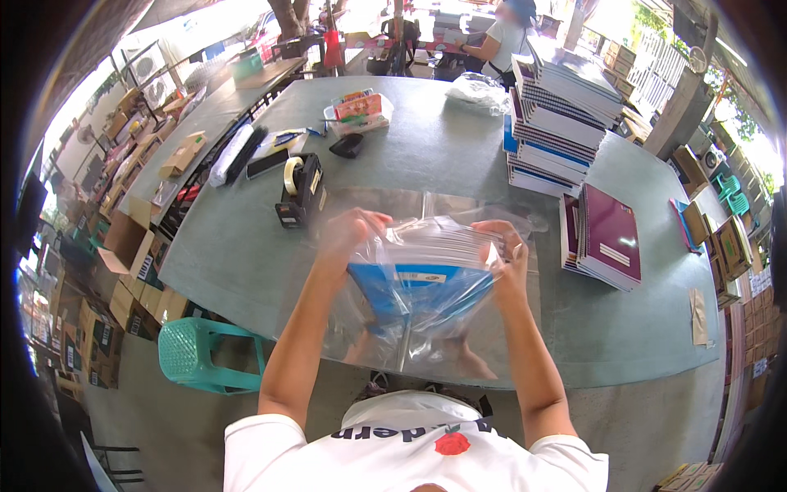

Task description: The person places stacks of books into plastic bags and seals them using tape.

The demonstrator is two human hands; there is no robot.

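Note:
A thick stack of notebooks with a blue cover stands tilted inside a clear plastic bag, close in front of me at the table's near side. My left hand is closed at the stack's upper left corner, gripping the bag's film. At the upper right corner my right hand curls round the bag and the edge of the notebooks. The page edges face up between both hands. More clear film lies flat on the table under and behind the bag.
A black tape dispenser stands left of the bag. Tall notebook piles and a short maroon-covered pile are at right. A plastic tub sits farther back. A green stool stands by the near left edge; a person sits beyond the table.

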